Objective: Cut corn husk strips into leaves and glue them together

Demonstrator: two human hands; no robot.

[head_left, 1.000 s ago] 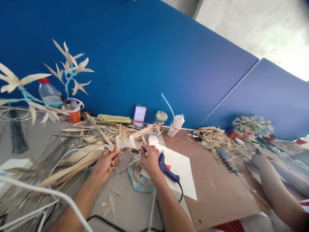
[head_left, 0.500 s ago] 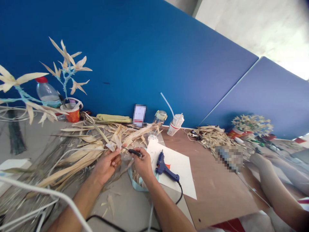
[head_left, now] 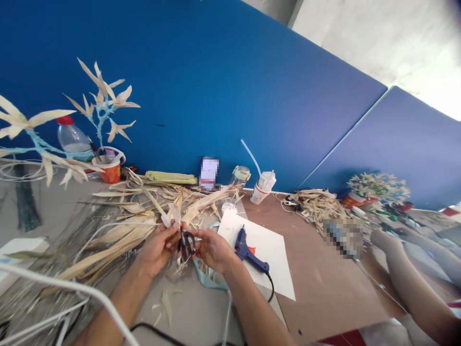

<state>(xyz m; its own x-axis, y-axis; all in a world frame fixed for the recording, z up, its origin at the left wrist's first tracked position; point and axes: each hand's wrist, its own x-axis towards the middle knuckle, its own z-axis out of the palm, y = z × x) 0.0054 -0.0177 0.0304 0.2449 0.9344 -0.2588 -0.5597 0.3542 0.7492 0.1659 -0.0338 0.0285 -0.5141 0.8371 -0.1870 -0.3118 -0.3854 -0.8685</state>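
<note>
My left hand pinches a small pale husk piece that stands up from its fingertips. My right hand is closed round black-handled scissors, held between both hands with the handles facing me. The two hands almost touch, above a heap of dried corn husks. A blue glue gun lies on a white paper sheet just right of my right hand.
A wired husk branch stands in a red cup by a plastic bottle at back left. A jar and a paper cup stand by the blue partition. Another person's arm rests at right.
My right hand picked up the scissors from the table beside the glue gun and brought them left to the husk piece. My left hand kept its hold.
</note>
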